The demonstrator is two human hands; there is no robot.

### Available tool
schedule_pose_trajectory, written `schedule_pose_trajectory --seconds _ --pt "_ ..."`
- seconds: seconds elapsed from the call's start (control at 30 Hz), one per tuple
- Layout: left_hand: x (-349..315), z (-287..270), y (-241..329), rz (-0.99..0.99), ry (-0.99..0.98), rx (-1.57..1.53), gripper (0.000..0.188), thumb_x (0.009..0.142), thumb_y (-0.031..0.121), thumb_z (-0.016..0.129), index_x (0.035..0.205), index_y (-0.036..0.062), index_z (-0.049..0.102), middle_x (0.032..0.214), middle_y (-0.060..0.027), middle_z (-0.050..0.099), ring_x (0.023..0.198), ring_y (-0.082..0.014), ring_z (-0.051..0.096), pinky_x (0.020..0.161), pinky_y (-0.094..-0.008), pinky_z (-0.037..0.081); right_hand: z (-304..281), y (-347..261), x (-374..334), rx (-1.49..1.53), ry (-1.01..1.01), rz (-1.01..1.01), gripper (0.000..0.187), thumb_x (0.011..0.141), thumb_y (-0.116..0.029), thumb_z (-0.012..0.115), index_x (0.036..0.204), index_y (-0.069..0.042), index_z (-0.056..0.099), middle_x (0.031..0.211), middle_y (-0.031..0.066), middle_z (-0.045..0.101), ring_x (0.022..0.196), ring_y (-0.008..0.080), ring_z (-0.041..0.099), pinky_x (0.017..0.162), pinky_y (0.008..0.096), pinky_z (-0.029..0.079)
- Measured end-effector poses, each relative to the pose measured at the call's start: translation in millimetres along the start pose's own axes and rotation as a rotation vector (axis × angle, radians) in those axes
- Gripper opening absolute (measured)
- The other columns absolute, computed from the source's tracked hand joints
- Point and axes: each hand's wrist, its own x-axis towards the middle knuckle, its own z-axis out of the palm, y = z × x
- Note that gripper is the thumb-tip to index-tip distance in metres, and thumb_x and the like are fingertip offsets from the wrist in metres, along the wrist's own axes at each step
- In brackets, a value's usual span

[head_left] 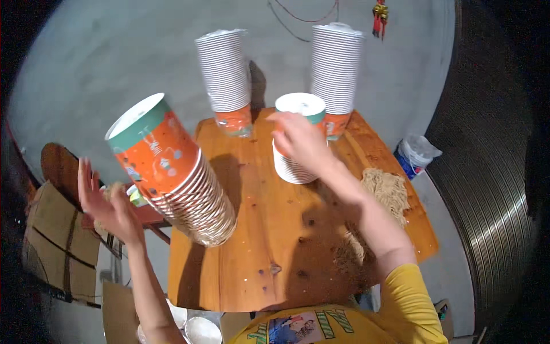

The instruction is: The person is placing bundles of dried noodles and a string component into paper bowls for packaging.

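Observation:
A tall stack of nested orange and green paper tubs [166, 166], bottoms up, stands at the table's left side. Beside its upper part is my left hand [106, 206], fingers spread, with a visible gap between palm and tubs. A shorter stack of the same tubs [295, 166] stands near the middle of the table, white base upward. In front of its top passes my right hand [301, 140], slightly blurred, thumb and forefinger apart and pointing left; nothing shows in its grasp. Whether it touches the tubs is hard to see.
Two plastic-wrapped tub stacks [223, 74] [335, 71] stand at the wooden table's [258, 241] far edge. Tan stringy fibre [384, 192] lies on the right. A lined blue bucket [416, 157] is beyond that edge, near a ribbed metal shutter [492, 189]; cardboard [66, 241] stands left.

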Motion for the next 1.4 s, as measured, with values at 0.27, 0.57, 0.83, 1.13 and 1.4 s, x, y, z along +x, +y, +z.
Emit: schedule_pose_trajectory --seconds 0.27,0.57,0.83,1.13,1.4 --pt "-135 122 91 -0.239 -0.761 -0.226 0.061 0.08 0.014 0.064 0.132 0.0001 0.036 0.13 -0.0218 0.041 0.125 -0.0379 0.037 0.105 -0.0427 0.031 -34 82 -3 -0.253 -0.104 0.093 0.015 0.077 -0.015 0.063 0.09 -0.008 0.058 0.085 0.0098 0.062 0.088 0.0316 0.058 0.078 0.0447 0.044" --pt "-199 227 59 -0.403 -0.791 -0.299 0.076 0.081 0.015 0.065 0.141 0.0071 0.02 0.141 -0.0256 0.018 0.132 -0.0414 0.023 0.109 -0.0455 0.025 -46 76 12 -0.148 -0.077 0.165 0.015 0.075 -0.013 0.064 0.087 -0.004 0.061 0.083 0.0128 0.063 0.08 0.0311 0.061 0.072 0.0415 0.047" --pt "-199 228 53 -0.476 -0.747 -0.28 0.071 0.083 0.018 0.064 0.14 0.0072 0.024 0.141 -0.0262 0.018 0.132 -0.042 0.024 0.107 -0.0455 0.026 -68 86 29 -0.071 -0.037 0.208 0.02 0.079 -0.016 0.061 0.096 -0.004 0.06 0.088 0.014 0.064 0.08 0.0274 0.063 0.072 0.0359 0.049" --pt "-108 241 97 -0.35 -0.427 -0.456 0.055 0.086 0.017 0.062 0.132 0.0003 0.037 0.131 -0.0173 0.04 0.125 -0.0294 0.037 0.105 -0.0378 0.029 -144 72 10 0.232 0.401 0.128 0.018 0.079 -0.015 0.065 0.093 -0.003 0.062 0.085 0.0061 0.065 0.08 0.0134 0.061 0.075 0.0282 0.048" --pt "-83 196 178 -0.582 -0.409 -0.756 0.022 0.095 0.011 0.046 0.114 -0.0004 0.047 0.097 -0.0021 0.051 0.083 -0.0079 0.047 0.073 -0.0232 0.04 -171 22 -110 0.442 0.206 0.565 0.018 0.088 -0.015 0.06 0.1 -0.002 0.06 0.095 0.0005 0.062 0.091 0.0086 0.055 0.082 0.0243 0.045"
